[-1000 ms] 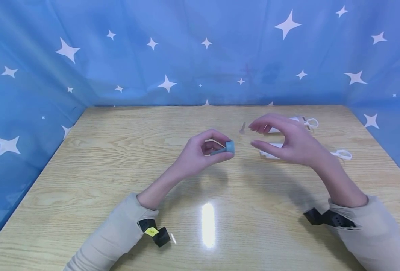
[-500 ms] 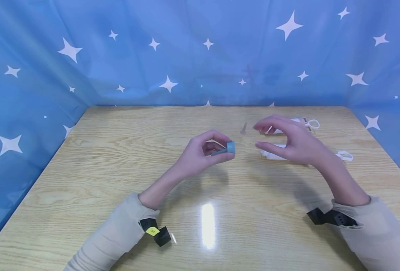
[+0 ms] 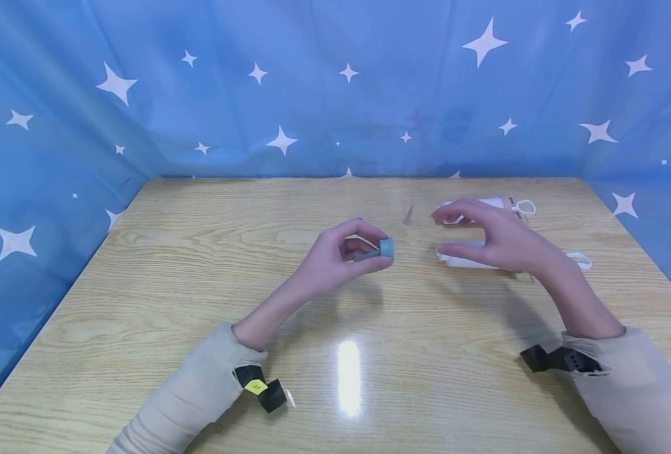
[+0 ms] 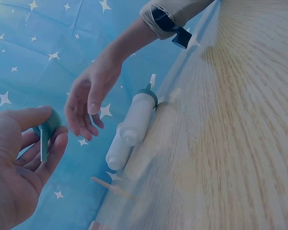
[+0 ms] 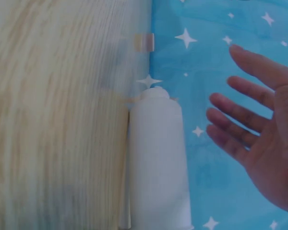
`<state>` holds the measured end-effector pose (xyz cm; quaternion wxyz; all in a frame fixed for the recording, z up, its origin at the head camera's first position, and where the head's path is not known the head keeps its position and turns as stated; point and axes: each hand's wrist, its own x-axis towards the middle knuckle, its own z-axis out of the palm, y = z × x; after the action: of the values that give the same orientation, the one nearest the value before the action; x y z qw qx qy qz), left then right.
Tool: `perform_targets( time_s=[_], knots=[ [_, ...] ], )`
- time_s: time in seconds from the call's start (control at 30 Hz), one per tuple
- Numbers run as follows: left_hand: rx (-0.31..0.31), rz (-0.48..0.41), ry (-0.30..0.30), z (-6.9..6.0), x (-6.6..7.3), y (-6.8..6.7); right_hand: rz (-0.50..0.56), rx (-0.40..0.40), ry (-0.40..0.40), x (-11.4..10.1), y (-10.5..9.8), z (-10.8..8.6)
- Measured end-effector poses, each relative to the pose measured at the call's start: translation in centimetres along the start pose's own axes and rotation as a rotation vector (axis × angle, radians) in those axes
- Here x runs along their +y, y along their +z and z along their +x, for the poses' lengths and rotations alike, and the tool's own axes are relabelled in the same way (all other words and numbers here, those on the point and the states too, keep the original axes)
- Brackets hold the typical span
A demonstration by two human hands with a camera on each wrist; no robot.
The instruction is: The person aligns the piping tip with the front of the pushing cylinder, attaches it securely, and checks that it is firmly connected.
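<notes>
In the head view my left hand pinches a teal cap-like piece with a thin stem between thumb and fingers, held above the table. The left wrist view shows its round head with the stem pointing down. To the right, my right hand hovers with thumb and fingers apart and nothing between them. Below and behind it two white bottles with end loops lie on their sides, one farther back and one nearer, partly hidden by the hand. One white bottle fills the middle of the right wrist view.
A small pinkish tapered piece lies on the wooden table, left of the bottles. A blue star-patterned curtain stands behind the table and along its sides. Light glares off the table's front middle.
My right hand has drawn back to the right, away from the left hand. The left hand stays in place with the teal piece; the bottles have not moved.
</notes>
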<state>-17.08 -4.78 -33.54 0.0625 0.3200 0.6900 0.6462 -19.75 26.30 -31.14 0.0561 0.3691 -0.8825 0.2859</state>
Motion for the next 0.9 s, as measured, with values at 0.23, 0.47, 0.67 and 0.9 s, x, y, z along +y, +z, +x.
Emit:
perform_targets(
  time_s=[0.23,0.47,0.67,0.9],
  knots=[
    [-0.002,0.002,0.001,0.0,-0.1,0.0,0.000,-0.065,0.087,0.5,0.0,-0.3],
    [-0.009,-0.012,0.006,0.0,-0.3,0.0,0.015,-0.111,0.124,1.1,-0.1,-0.4],
    [-0.013,-0.014,-0.001,-0.1,-0.4,0.0,0.009,-0.123,0.073,2.1,0.0,-0.6],
    [-0.017,-0.013,-0.002,-0.1,-0.5,0.0,0.022,-0.166,0.146,2.8,0.0,-0.8]
  ],
)
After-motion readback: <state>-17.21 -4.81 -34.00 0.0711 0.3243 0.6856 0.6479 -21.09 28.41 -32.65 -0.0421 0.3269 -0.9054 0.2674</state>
